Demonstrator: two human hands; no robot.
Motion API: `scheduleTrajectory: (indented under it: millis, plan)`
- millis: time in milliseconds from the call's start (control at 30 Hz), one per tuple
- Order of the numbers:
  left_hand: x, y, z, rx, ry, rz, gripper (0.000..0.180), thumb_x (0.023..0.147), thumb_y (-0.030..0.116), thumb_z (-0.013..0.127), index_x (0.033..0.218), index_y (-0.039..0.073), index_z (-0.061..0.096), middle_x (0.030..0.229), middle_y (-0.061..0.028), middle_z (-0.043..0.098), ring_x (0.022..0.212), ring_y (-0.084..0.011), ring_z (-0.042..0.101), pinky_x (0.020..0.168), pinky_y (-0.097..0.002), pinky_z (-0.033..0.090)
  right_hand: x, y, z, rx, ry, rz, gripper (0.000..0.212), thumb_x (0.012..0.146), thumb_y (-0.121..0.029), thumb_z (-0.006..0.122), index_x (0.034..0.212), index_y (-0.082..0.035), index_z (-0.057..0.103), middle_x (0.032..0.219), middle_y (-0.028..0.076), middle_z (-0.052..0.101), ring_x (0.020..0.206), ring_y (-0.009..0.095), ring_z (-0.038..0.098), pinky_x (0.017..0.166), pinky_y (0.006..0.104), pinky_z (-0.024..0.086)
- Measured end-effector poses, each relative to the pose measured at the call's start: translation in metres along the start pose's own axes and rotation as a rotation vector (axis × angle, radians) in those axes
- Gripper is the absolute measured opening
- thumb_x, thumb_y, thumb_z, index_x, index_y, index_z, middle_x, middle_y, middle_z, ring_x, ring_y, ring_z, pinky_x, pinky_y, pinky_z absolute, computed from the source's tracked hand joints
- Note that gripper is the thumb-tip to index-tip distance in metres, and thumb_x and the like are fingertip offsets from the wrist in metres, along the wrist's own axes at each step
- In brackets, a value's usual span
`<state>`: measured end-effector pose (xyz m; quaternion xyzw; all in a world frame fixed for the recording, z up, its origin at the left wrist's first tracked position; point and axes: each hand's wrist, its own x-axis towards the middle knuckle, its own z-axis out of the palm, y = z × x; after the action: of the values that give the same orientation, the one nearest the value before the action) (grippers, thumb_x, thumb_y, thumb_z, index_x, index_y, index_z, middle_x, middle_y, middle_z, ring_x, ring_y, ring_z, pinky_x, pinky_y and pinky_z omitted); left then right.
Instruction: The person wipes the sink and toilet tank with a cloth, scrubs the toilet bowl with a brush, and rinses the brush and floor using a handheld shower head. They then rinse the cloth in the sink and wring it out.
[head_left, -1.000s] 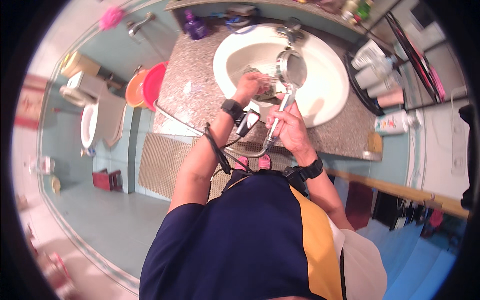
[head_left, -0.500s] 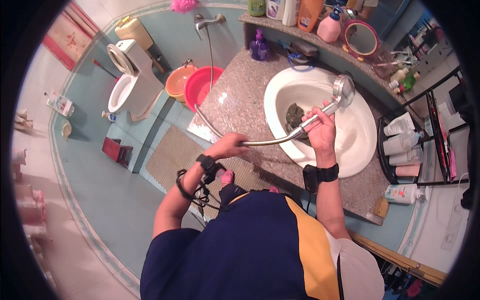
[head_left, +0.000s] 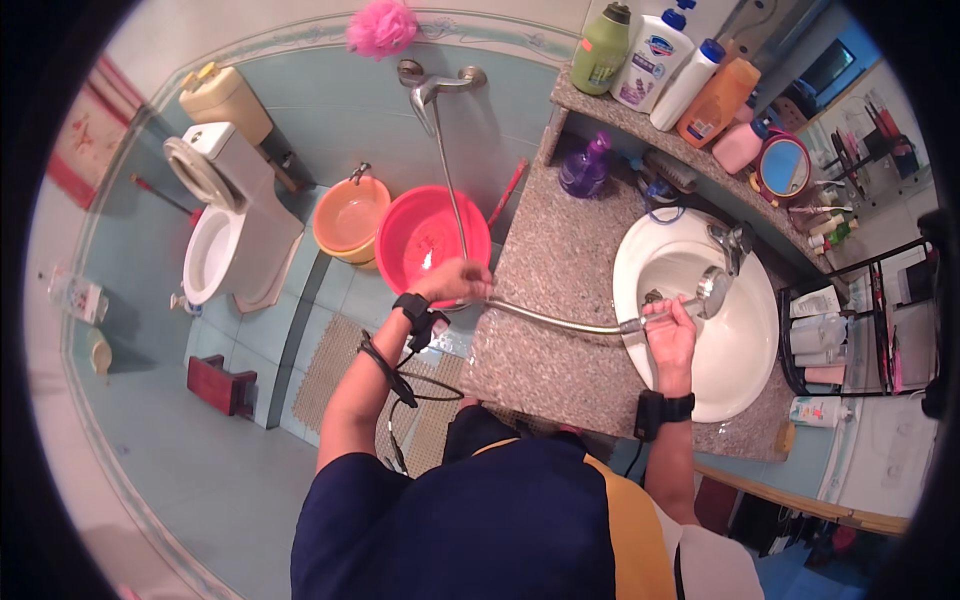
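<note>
My right hand (head_left: 670, 340) is closed around the handle of a chrome shower head (head_left: 712, 291), held over the white oval washbasin (head_left: 765, 330). From the handle a metal hose (head_left: 555, 321) runs left across the granite counter to my left hand (head_left: 456, 280), whose fingers are wrapped round it at the counter's left edge. Beyond that hand the hose climbs to the wall mixer tap (head_left: 425, 88). A small dark bit of something (head_left: 652, 297) shows in the basin, mostly hidden by my right hand and the shower head. The basin tap (head_left: 735, 240) stands at the far rim.
A red basin (head_left: 400, 215) and an orange one (head_left: 350, 212) stand on the floor left of the counter (head_left: 520, 370). Farther left are a toilet (head_left: 225, 245) and a red stool (head_left: 220, 385). Several bottles and a round mirror (head_left: 785, 166) line the shelf behind the washbasin.
My view has swung left and up, so more of the wall mixer and floor basins shows. The shower head sits lower over the washbasin. Both hands keep their hold.
</note>
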<state>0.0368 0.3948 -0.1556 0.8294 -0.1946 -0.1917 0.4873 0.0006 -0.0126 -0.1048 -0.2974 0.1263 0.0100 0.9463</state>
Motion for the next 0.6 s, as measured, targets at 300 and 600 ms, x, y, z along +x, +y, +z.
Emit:
scheduleTrajectory:
  millis: [300, 600]
  plan:
    - [0.081, -0.086, -0.192, -0.612, 0.706, -0.304, 0.032, 0.09, 0.028, 0.055, 0.114, 0.006, 0.056, 0.1, -0.0078, 0.064, 0.087, -0.0161, 0.062, 0.073, -0.0276, 0.049, -0.001, 0.006, 0.016, -0.021, 0.014, -0.167, 0.018, 0.087, -0.001, 0.048, 0.097, -0.016, 0.045, 0.078, 0.002, 0.049, 0.075, 0.019, 0.05, 0.076, 0.0407, 0.043]
    - [0.135, -0.109, -0.221, -0.758, 0.659, -0.225, 0.042, 0.089, 0.034, 0.055, 0.12, 0.006, 0.052, 0.108, -0.009, 0.063, 0.093, -0.0181, 0.061, 0.077, -0.0278, 0.046, -0.037, -0.02, 0.016, -0.078, 0.324, -0.317, 0.023, 0.085, 0.0, 0.049, 0.101, -0.014, 0.04, 0.079, 0.006, 0.052, 0.073, 0.022, 0.054, 0.071, 0.043, 0.047]
